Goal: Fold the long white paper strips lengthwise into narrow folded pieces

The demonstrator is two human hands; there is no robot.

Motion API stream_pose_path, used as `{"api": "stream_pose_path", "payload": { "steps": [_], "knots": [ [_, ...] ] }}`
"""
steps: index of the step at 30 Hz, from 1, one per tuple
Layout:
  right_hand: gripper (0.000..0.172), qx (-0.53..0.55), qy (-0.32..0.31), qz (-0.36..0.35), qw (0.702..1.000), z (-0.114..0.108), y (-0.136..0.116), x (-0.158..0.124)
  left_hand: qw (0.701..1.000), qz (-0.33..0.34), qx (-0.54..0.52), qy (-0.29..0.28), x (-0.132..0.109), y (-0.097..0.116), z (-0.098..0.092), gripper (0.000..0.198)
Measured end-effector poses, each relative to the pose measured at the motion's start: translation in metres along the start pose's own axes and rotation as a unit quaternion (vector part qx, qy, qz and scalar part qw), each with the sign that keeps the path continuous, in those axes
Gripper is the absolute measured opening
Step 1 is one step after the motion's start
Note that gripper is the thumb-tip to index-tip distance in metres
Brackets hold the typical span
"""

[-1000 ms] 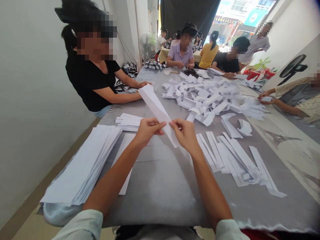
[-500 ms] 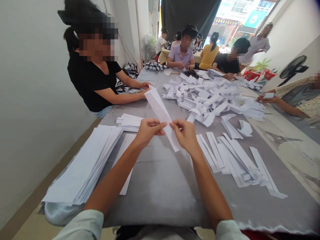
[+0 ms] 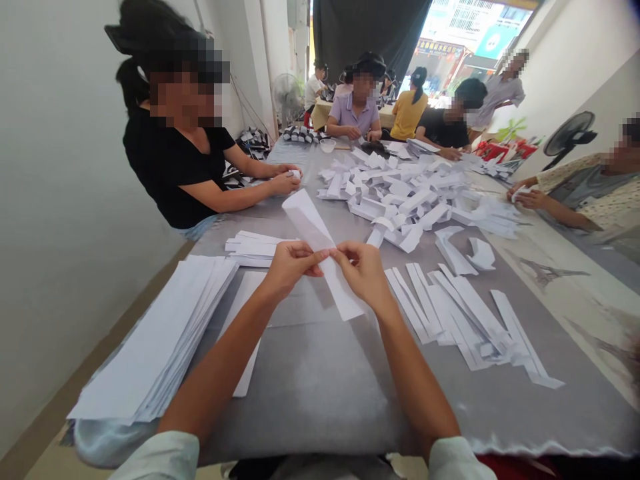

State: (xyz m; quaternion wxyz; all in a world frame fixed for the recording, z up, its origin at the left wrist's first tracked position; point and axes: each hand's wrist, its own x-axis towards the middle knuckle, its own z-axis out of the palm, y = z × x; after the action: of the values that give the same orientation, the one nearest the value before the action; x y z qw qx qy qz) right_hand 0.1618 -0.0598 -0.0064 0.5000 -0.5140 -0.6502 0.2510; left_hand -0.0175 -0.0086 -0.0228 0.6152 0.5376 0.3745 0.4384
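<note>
A white paper strip [image 3: 311, 223], partly folded lengthwise, is held up slantwise over the table in front of me. My left hand [image 3: 296, 265] pinches its left edge near the middle between thumb and fingers. Opposite it, my right hand [image 3: 357, 267] grips the right edge, and the two thumb tips nearly meet on the paper. The strip's lower end points down and to the right. Under my left forearm lies a single flat paper strip [image 3: 245, 313].
A thick stack of paper sheets [image 3: 145, 340] lies at the left, with a smaller strip pile [image 3: 257, 247] behind it. Folded strips [image 3: 465, 317] lie to the right. A large heap of folded paper [image 3: 400, 193] covers the far middle. Co-workers sit around the grey-covered table [image 3: 325, 380].
The view has shifted slightly, and surroundings sit a little further left. My thumbs have drawn together on the strip, whose lower end now shows longer.
</note>
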Motion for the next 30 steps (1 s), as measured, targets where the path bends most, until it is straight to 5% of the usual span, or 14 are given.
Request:
{"api": "stream_pose_path", "payload": {
  "steps": [7,14,30],
  "knots": [
    [0.032,0.051,-0.002,0.039,0.998,0.001,0.003,0.001,0.998,-0.027,0.022,-0.046,-0.002,0.007,-0.003,0.045],
    [0.032,0.026,-0.024,0.037,0.999,0.000,0.002,0.000,1.000,-0.001,0.022,0.002,-0.002,0.010,-0.004,0.048],
    [0.035,0.081,-0.047,0.067,0.993,-0.009,0.006,0.000,0.998,0.028,0.050,-0.020,-0.001,0.008,-0.002,0.045]
  ]
}}
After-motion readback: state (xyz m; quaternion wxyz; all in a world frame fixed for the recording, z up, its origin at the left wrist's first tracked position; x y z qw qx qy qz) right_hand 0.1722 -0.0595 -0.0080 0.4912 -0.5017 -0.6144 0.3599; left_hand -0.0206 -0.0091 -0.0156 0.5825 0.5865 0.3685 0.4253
